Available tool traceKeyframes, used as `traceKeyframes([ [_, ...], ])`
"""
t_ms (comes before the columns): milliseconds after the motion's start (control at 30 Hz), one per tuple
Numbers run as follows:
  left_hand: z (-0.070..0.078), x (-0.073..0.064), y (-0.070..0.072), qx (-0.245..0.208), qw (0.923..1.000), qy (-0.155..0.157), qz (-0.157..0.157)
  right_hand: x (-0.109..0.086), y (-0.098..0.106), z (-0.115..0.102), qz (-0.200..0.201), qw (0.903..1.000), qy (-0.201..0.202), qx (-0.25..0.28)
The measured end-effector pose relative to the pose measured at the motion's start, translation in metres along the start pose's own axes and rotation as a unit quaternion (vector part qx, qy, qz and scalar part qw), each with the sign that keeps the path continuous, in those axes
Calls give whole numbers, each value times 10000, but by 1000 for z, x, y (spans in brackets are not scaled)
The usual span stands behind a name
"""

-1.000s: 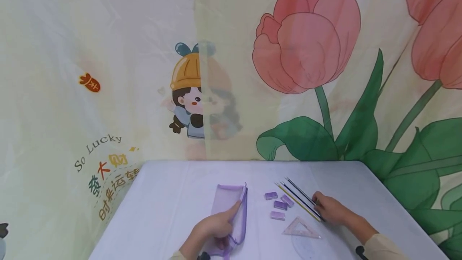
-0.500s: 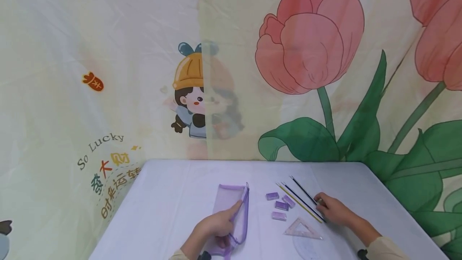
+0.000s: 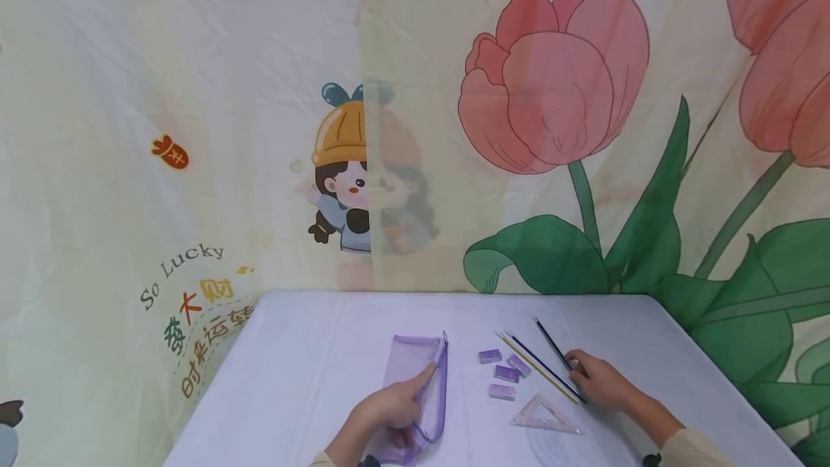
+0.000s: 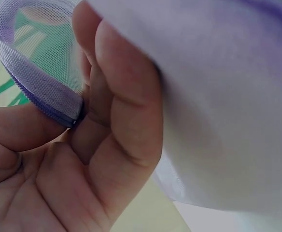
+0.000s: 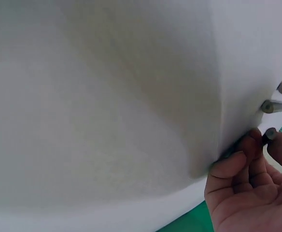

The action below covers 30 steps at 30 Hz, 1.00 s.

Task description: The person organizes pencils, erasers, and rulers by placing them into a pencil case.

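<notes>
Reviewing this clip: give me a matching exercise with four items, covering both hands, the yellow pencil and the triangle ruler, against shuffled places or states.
1. Left hand
2. Right hand
3. Yellow pencil
4. Triangle ruler

A. Pinching a dark pencil
B. Flat on the table, nearer the camera than the erasers
C. Gripping the purple pencil case
D. Lying between the erasers and the pinched pencil

Pairs: 1-C, 2-A, 3-D, 4-B

- Here's the left hand (image 4: 90, 157), fingers curled, its thumb and fingers pinching the end of the purple zip (image 4: 42, 104).
- Mesh pouch (image 4: 51, 43) arching just above the hand's thumb.
- Pale lilac fabric (image 4: 223, 101) filling the hand's right side.
- Green-patterned cloth (image 4: 6, 92) behind the hand.
</notes>
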<state>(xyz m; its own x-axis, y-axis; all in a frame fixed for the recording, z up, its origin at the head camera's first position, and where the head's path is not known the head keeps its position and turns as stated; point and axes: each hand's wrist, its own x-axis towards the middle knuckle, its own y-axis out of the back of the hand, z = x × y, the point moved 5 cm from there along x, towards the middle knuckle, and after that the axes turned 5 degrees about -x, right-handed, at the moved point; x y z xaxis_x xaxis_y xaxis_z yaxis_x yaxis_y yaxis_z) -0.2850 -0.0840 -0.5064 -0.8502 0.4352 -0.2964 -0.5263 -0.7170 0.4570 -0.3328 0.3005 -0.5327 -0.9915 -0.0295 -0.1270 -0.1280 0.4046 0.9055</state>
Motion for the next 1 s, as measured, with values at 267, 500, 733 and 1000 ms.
traceKeyframes([
  [267, 0, 0, 1, 61, 10000, -46, 21, -11, 14, -9, 276, 9992, 219, 192],
  [500, 1, 0, 4, -136, 9998, -145, 26, -17, 24, -14, 826, 9933, 768, 244],
  [733, 2, -1, 5, -200, 9996, -177, 0, -22, 26, -27, 1252, 9856, 1075, 373],
  [1000, 5, -1, 9, -107, 9992, -392, 46, -26, 30, -51, 1874, 9708, 1441, 406],
])
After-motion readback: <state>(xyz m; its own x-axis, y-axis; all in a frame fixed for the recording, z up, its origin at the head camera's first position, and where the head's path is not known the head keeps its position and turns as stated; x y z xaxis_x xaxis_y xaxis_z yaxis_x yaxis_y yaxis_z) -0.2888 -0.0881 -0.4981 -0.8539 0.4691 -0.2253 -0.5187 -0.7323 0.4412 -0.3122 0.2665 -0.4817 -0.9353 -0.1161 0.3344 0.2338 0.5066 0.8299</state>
